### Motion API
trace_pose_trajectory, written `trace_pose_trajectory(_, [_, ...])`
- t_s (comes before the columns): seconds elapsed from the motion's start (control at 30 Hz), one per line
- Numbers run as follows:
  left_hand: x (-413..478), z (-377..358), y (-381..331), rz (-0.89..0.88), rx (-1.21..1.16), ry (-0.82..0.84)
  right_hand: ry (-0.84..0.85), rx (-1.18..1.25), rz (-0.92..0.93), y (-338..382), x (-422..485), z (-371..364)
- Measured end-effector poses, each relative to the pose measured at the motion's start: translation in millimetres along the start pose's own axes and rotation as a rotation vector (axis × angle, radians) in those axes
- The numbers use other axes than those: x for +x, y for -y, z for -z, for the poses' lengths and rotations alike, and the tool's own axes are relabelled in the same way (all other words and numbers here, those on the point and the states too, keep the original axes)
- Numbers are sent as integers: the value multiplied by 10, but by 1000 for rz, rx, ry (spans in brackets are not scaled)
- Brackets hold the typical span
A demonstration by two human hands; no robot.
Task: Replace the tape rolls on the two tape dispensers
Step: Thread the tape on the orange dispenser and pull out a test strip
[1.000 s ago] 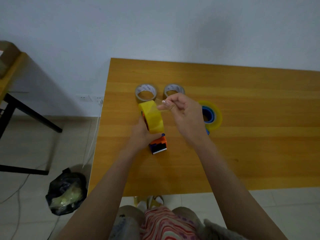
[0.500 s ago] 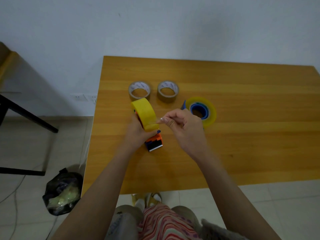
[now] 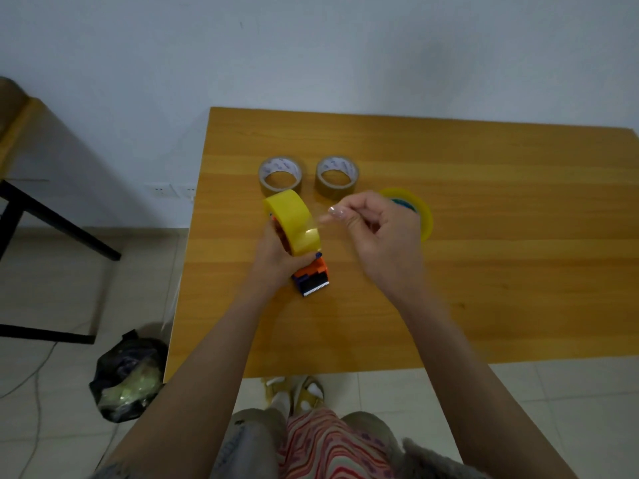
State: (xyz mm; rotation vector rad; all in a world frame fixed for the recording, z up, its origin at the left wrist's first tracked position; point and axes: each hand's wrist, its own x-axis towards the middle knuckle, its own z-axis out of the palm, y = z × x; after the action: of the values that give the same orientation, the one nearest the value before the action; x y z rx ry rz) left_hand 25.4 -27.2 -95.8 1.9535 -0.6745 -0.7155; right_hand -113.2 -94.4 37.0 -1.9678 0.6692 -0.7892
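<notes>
While your left hand [image 3: 276, 252] gripped the orange plastic tape dispenser [image 3: 313, 273] and its yellow tape roll [image 3: 294, 219] over the wooden table [image 3: 484, 271], your right hand [image 3: 380, 236] pinched the clear tape end [image 3: 320, 221]; it was best kept taut, aimed at the blade [image 3: 316, 289].

I see a wooden table [image 3: 501, 271] set against a white wall [image 3: 311, 46]. Left of it a black bag [image 3: 128, 375] sits on the tiled floor [image 3: 62, 299], below a wall socket [image 3: 169, 191], with black furniture legs [image 3: 58, 219] further left
</notes>
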Motion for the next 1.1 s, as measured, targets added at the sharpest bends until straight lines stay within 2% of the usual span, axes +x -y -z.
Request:
trace_pose_trajectory(0.17, [193,-78,239,23,54,65,90,-45,1,65,-46,112])
trace_pose_trajectory(0.3, [27,31,58,-11,80,106,174,29,-135,-124,-240,254])
trace_pose_trajectory(0.4, [-47,35,48,-65,82,138,180,33,-239,-306,-382,335])
trace_pose_trajectory(0.57, [-78,27,110,-43,42,184,192,199,-483,-463,-547,441])
trace_pose_trajectory(0.63, [-99,38,115,-3,-60,186,190,181,-570,-499,-605,435])
trace_pose_trajectory(0.73, [-128,92,-2,127,-297,98,118,143,-686,-576,-690,339])
trace_pose_trajectory(0.83, [1,124,-8,179,-400,64,95,78,-806,-695,-773,169])
trace_pose_trajectory(0.97, [15,76,-105,202,-524,40,27,203,-968,-817,-851,-14])
trace_pose_trajectory(1.1, [33,7,-186,205,-613,7,-59,367,-1016,-819,-858,-69])
